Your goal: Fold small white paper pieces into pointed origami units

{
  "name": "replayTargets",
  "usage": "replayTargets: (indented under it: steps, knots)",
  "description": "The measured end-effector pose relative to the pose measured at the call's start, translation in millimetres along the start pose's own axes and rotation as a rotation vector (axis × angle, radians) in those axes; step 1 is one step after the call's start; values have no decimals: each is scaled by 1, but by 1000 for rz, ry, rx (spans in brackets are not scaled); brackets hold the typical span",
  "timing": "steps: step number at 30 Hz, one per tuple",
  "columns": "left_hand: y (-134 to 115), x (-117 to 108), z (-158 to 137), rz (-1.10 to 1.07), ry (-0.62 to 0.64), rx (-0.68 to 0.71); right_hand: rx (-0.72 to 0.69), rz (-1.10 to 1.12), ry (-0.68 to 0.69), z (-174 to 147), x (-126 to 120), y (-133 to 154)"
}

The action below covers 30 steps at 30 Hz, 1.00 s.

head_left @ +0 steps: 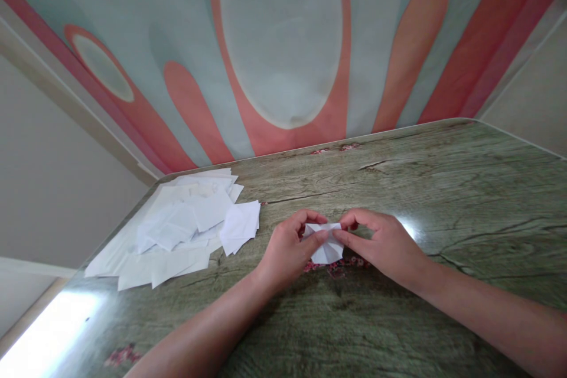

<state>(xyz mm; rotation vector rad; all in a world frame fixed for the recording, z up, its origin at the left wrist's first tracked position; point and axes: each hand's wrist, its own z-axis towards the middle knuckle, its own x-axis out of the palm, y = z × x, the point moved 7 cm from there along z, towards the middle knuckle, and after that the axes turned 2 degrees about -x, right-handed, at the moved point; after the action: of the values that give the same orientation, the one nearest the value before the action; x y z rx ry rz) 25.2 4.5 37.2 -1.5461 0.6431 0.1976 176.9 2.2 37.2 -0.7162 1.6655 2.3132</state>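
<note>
Between my two hands is a small white piece of paper (326, 253) with crease lines running across it. My left hand (290, 242) pinches its left side, thumb lying over the front and fingers behind. At the upper right edge, my right hand (380, 242) grips the paper between thumb and fingertips. Both hands are just above the tabletop; whether the paper touches the surface I cannot tell. Part of the paper is hidden under the thumbs.
A spread pile of white paper sheets (177, 224) lies on the left of the wood-grain table (425, 183). Several small squares of paper (240, 224) sit at its right edge. Behind the table hangs a patterned red and grey-blue cloth (283, 41).
</note>
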Motion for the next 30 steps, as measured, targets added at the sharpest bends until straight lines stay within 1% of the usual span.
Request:
replayTargets:
  steps: [5, 12, 17, 21, 23, 25, 27, 30]
  knots:
    - [4, 4, 0, -33, 40, -21, -3, 19, 3, 0, 1, 0]
    - [9, 7, 1, -48, 60, -27, 21, 47, 25, 1, 2, -1]
    - [6, 12, -1, -67, 100, -28, 24, 77, 45, 0, 3, 0]
    - [2, 8, -1, -70, 66, -41, 39, 83, 62, 0, 4, -1]
    - [1, 4, 0, -105, 28, -45, 39, 85, 69, 1, 4, -1]
    - [1, 2, 1, -163, 18, -62, 33, 103, 85, 1, 5, 1]
    - [3, 1, 1, -218, 34, -97, 49, 139, 116, 1, 8, 0]
    - [5, 4, 2, -295, 85, -143, 112, 197, 159, -1, 11, -4]
